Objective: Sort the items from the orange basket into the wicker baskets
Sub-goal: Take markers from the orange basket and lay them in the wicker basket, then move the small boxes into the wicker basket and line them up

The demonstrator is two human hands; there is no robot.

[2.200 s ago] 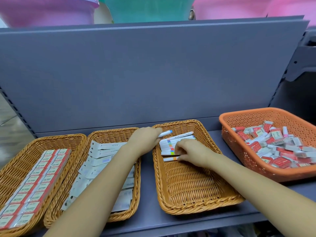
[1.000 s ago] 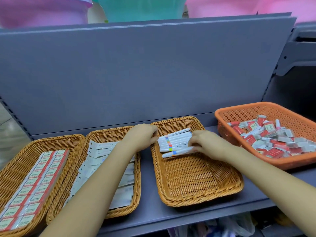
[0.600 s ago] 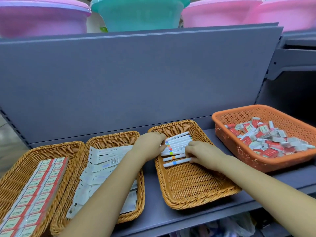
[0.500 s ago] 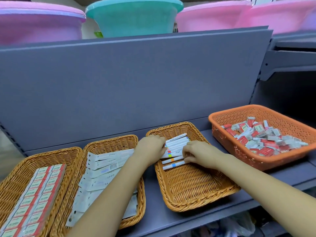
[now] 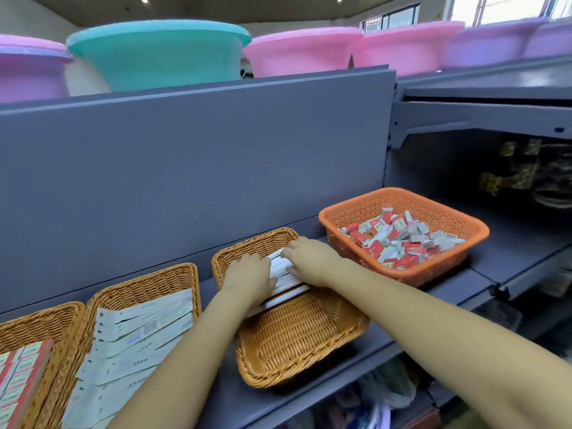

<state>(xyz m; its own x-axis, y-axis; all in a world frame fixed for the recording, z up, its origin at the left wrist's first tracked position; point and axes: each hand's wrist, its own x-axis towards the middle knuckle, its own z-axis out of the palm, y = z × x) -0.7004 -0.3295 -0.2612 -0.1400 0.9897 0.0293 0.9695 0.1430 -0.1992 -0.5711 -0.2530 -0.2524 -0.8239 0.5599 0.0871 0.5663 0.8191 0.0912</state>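
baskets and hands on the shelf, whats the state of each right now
orange basket: holds a loose heap of small packs
right wicker basket: white pens lined up at the far end, near part bare
middle wicker basket: filled with white flat packs
left wicker basket: red and white packs in rows
left hand: resting on the pens
right hand: resting on the pens

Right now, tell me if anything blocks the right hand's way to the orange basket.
Nothing visible does. The right hand rests on the pens in the wicker basket; the orange basket stands right beside it, top open.
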